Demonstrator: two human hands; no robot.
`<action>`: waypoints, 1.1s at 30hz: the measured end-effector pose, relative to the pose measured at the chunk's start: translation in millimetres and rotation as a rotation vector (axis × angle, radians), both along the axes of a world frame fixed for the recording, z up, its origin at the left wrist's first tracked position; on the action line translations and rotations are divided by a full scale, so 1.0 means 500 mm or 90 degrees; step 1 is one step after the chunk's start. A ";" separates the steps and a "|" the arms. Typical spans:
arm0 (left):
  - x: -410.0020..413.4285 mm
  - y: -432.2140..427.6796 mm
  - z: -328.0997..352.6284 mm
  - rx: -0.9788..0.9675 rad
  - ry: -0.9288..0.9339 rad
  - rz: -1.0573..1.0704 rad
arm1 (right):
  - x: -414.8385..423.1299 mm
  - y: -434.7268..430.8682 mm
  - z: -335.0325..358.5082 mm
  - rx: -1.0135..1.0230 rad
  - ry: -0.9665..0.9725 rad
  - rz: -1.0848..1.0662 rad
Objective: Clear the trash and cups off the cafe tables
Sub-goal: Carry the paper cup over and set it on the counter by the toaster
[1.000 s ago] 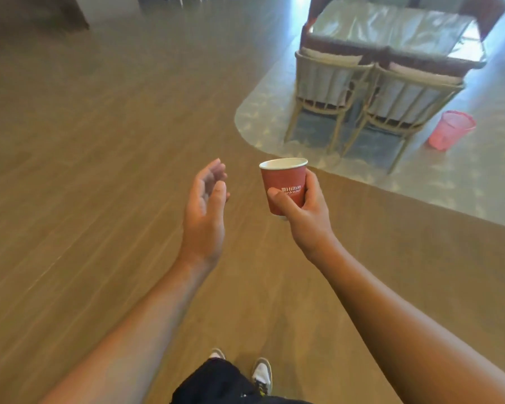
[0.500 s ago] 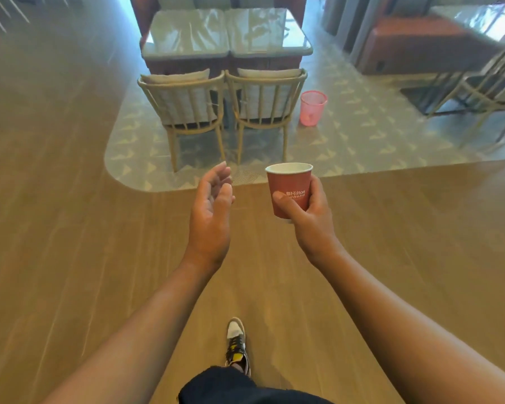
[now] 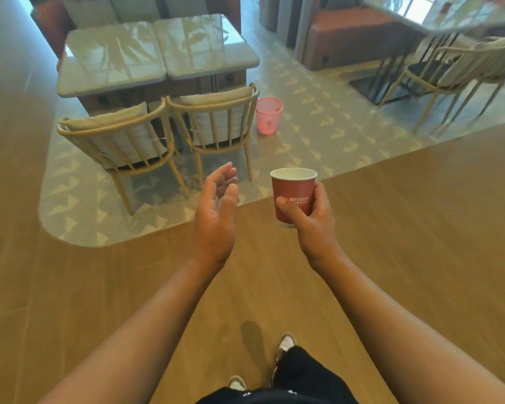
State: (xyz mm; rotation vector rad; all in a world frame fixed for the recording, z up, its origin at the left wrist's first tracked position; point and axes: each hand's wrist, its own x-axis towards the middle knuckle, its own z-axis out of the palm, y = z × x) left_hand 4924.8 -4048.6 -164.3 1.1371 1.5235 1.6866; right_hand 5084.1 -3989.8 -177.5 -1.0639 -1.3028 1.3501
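Right hand (image 3: 315, 225) grips red paper cup (image 3: 293, 193) upright | left hand (image 3: 216, 217) relaxed, empty | pink bin (image 3: 268, 115) far ahead, just right of chairs (image 3: 216, 123); right hand nearer; likely drop point

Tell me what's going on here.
A person on the wooden floor holds a red paper cup upright in the right hand. The left hand is open and empty beside it. Ahead, a pink wastebasket stands on the patterned floor next to two chairs at a pair of tables. The cup has not reached it yet.
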 end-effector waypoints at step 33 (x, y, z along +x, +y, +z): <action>0.089 1.467 -0.070 -0.013 0.014 -0.104 | 0.124 1.391 -0.065 -0.022 0.015 -0.098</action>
